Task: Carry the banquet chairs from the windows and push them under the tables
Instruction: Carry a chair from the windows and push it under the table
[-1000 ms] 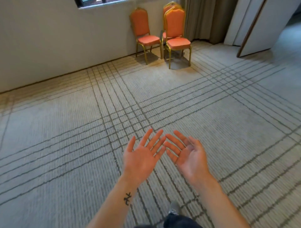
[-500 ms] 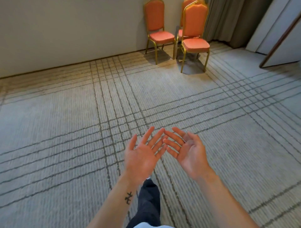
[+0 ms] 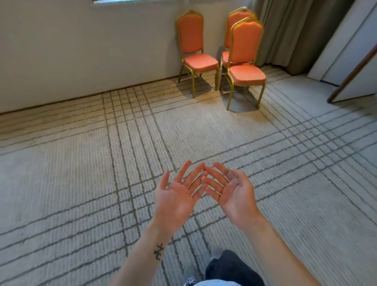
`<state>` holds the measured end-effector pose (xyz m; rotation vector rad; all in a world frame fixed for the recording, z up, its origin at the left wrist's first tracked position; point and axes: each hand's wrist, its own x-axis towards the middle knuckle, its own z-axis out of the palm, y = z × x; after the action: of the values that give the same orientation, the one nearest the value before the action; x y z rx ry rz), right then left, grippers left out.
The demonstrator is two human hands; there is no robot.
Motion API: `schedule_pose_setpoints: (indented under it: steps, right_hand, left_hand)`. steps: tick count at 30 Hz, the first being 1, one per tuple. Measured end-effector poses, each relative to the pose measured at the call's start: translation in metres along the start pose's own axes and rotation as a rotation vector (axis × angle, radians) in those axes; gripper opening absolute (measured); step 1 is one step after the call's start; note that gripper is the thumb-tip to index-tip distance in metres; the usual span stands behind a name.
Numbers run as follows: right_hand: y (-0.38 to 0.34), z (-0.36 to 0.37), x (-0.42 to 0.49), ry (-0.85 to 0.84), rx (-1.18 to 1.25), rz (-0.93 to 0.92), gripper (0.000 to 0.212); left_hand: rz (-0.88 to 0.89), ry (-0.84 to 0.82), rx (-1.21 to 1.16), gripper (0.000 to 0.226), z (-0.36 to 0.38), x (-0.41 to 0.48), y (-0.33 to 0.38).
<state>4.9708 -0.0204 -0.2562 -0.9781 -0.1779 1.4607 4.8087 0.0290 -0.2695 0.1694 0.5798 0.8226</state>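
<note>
Banquet chairs (image 3: pixel 199 61), three, orange, by the far wall (image 3: pixel 81 51), well apart from your left hand (image 3: pixel 175 202) and right hand (image 3: pixel 234 194), fingers (image 3: pixel 182 172) spread, holding nothing; likely mid-approach, next gripping the nearest chair (image 3: pixel 246 40) by its back.

Rear chair (image 3: pixel 239 15) mostly hidden behind front chair (image 3: pixel 245 59). Window (image 3: pixel 122 1) cropped at top edge, door (image 3: pixel 355 61) at right.

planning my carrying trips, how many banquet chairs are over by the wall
3. The left chair stands alone against the wall; the front chair is right of it, nearer; the rear chair is directly behind that, partly hidden, by the curtain. More may be off-frame.
</note>
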Motion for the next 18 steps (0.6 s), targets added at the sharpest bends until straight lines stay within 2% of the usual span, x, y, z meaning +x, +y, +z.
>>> schedule_pose_setpoints:
  steps: [9, 12, 18]
  right_hand:
    - [-0.063, 0.029, 0.215, -0.055, 0.0, 0.058, 0.05]
    - [-0.099, 0.06, 0.3, -0.071, -0.01, 0.105, 0.052]
    - [-0.155, 0.115, 0.406, -0.172, -0.068, 0.134, 0.051]
  left_hand:
    - [0.064, 0.079, 0.056, 0.065, 0.03, 0.194, 0.091]
    - [0.119, 0.117, 0.066, 0.065, 0.057, 0.264, 0.135]
    - [0.197, 0.144, 0.004, 0.064, 0.088, 0.347, 0.202]
